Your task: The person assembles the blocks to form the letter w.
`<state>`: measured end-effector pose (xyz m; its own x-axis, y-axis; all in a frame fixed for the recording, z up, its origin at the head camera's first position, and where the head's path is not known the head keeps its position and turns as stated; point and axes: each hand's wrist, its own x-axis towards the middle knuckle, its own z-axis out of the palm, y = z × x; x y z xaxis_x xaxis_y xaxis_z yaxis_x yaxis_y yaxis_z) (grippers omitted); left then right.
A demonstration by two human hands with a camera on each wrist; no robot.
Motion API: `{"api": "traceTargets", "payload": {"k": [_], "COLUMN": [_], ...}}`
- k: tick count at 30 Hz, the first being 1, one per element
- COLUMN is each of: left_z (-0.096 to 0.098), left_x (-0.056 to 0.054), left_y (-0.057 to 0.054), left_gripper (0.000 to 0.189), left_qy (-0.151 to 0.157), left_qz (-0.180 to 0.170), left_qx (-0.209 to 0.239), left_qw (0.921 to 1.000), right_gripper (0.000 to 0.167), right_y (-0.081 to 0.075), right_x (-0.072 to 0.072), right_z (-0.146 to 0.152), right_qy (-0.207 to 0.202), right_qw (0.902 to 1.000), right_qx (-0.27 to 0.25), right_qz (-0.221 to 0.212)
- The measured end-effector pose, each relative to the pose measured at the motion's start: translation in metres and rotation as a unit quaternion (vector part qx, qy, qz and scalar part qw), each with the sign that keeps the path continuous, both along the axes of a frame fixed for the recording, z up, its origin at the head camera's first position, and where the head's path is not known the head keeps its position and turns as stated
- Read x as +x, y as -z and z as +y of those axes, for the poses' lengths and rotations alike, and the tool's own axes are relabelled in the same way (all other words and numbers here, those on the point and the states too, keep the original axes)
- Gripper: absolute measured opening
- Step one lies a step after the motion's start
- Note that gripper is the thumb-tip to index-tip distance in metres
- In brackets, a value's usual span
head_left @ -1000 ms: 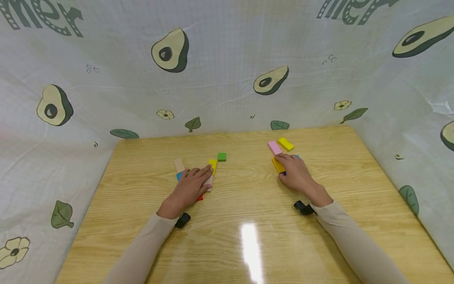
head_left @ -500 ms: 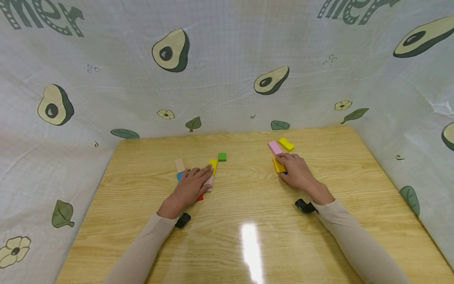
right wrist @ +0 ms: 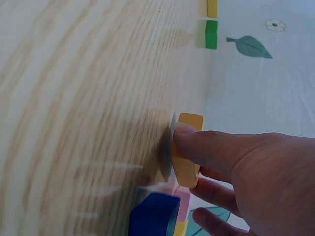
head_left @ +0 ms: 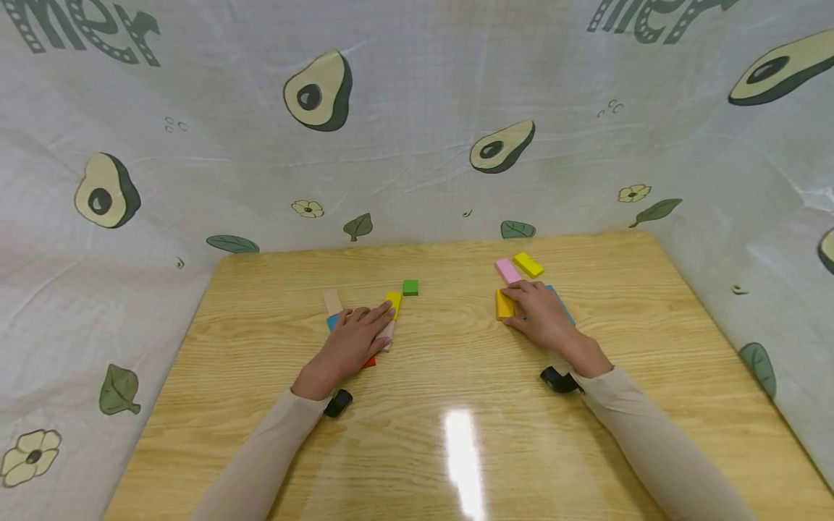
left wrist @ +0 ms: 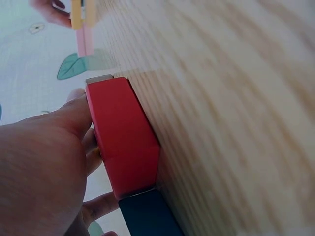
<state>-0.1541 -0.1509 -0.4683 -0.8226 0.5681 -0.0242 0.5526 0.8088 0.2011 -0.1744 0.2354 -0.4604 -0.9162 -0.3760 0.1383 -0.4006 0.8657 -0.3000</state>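
Observation:
My left hand (head_left: 348, 344) rests with spread fingers over a ring of wooden blocks. Its fingertips touch a yellow block (head_left: 394, 299) and its thumb lies at a pale pink one (head_left: 388, 333). A red block (left wrist: 123, 137) stands close to the palm in the left wrist view, end to end with a dark blue-looking block (left wrist: 147, 214). A beige block (head_left: 332, 299) shows beyond the knuckles. My right hand (head_left: 544, 318) pinches an orange block (right wrist: 184, 164) between thumb and fingers, close over the table. Beside it, the right wrist view shows a dark blue block (right wrist: 153, 216).
A small green block (head_left: 410, 288) lies just past the left cluster. Beyond the right hand lie a pink block (head_left: 507, 270) and a yellow block (head_left: 528, 265); a light blue block (head_left: 563, 307) shows partly behind the hand. A printed sheet (head_left: 417, 145) backs the wooden table (head_left: 417, 434).
The orange block has turned straighter and shifted slightly left in my right hand, away from the dark blue block. More of the light blue block shows. My left hand stays in place.

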Motion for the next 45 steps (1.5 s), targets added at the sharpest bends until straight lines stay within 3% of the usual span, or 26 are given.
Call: {"api": "traceTargets", "payload": {"k": [19,45], "left_z": [0.0,0.001], "left_x": [0.0,-0.001], "left_y": [0.0,-0.002], "left_gripper": [0.059,0.059], "left_qy": [0.001,-0.004], "left_qz": [0.002,-0.005], "left_qx": [0.0,-0.006], "left_qw": [1.0,1.0], "right_gripper": [0.059,0.057], "right_y": [-0.003,-0.003], "right_x": [-0.004,-0.021], "right_z": [-0.059,-0.109], "right_qy": [-0.048,-0.084], "right_qw": [0.998,0.9961], "right_qx": [-0.039,-0.021], "right_qz": [-0.012,-0.014]}}
